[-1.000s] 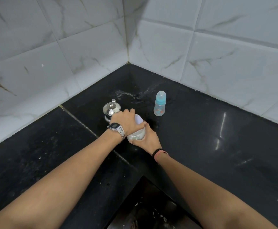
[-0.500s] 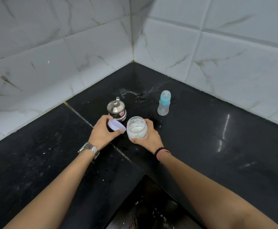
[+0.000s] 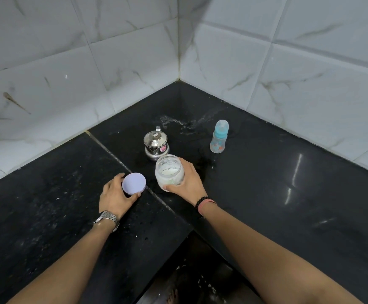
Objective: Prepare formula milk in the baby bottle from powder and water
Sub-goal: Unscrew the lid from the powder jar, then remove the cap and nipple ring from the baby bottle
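Note:
A clear glass jar [image 3: 169, 172] with white powder in its bottom stands open on the black counter [image 3: 288, 194]. My right hand [image 3: 189, 179] wraps around its right side. My left hand [image 3: 116, 197] holds the jar's pale lilac lid [image 3: 134, 183] flat against the counter, left of the jar. A small baby bottle [image 3: 219, 137] with a blue collar and a clear cap stands upright behind and to the right. A steel pot with a lid [image 3: 156, 142] stands just behind the jar.
White marble-pattern tiled walls [image 3: 266, 62] meet in a corner behind the counter. Dried white smears [image 3: 178, 123] mark the counter near the corner. The counter's inner edge drops to a dark floor [image 3: 189, 277] below, between my arms.
My left hand took the lid off the jar, carried it left and lowered it to the counter. The jar now stands open, my right hand still around it.

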